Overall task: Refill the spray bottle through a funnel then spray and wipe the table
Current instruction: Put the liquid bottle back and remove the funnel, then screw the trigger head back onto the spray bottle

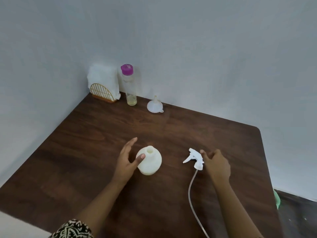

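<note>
A white spray bottle body stands upright with its neck uncovered in the middle of the dark wooden table. My left hand is beside it, fingers straight, the thumb touching its left shoulder. The white trigger spray head lies on the table to the right, its long dip tube trailing toward me. My right hand rests at the head's right side, fingers loosely bent and touching it. A white funnel sits upside down near the back wall. A clear bottle with a purple cap holds a little yellowish liquid.
A gold wire holder with white napkins stands in the back left corner against the wall. The table's right edge ends near a green object on the floor side.
</note>
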The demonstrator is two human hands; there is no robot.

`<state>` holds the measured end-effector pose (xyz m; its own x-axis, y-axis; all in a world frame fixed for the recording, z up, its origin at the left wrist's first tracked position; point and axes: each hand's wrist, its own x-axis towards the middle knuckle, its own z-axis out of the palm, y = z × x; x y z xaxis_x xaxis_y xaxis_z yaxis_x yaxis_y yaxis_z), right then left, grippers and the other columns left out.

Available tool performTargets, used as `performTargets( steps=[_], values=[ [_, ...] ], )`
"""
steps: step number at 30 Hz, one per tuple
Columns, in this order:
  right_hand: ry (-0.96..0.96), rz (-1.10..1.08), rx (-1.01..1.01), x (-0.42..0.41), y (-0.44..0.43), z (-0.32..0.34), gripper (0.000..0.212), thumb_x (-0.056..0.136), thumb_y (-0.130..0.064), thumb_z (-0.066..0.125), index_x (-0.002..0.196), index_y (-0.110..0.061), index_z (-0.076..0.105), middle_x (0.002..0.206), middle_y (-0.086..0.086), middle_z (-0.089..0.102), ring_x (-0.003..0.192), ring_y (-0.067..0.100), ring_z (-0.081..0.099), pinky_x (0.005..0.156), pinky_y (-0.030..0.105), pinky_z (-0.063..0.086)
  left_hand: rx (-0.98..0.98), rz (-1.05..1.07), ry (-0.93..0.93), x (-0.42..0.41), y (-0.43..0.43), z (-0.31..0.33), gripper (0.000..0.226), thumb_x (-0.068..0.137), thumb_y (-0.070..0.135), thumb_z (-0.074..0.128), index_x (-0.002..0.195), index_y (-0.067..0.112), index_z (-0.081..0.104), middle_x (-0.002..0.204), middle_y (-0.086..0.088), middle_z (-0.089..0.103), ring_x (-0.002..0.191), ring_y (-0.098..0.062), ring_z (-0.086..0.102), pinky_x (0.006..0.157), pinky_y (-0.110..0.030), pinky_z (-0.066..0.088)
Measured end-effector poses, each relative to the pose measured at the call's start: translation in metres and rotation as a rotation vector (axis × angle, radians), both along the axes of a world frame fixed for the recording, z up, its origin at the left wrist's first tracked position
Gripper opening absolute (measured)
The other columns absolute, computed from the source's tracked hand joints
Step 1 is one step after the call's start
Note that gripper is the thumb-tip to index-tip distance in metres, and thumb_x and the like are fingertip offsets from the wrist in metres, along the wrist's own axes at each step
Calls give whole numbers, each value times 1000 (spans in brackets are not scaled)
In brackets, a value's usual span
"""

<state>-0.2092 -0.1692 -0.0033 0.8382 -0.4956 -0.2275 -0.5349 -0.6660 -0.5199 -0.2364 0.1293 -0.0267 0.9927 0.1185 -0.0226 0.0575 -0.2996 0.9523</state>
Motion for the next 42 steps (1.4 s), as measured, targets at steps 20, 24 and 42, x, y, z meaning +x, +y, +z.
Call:
performTargets(
  steps=[20,24,42],
  values=[
    [222,-273,882,7,-1,-1,19,83,-16,71,95,-3,65,77,12,63,49,16,61,40,20,50,125,-24,67,-11,-29,-8,70,63,44,82,125,28,53,126,10,51,115,-12,48,90,-26,41],
    [170,-321,1028,17,3,14,17,87,-22,68,90,-6,62,75,9,61,35,7,57,37,17,49,138,-18,78,-12,-29,-10,70,67,38,85,128,25,53,127,9,50,115,-13,48,90,-27,42],
    [-289,-433,1384,95,55,94,27,86,-16,69,106,-2,57,86,12,59,61,15,63,42,19,52,166,-41,163,-10,-26,-5,84,66,47,83,137,26,45,139,6,46,123,-18,47,96,-32,47]
  ],
)
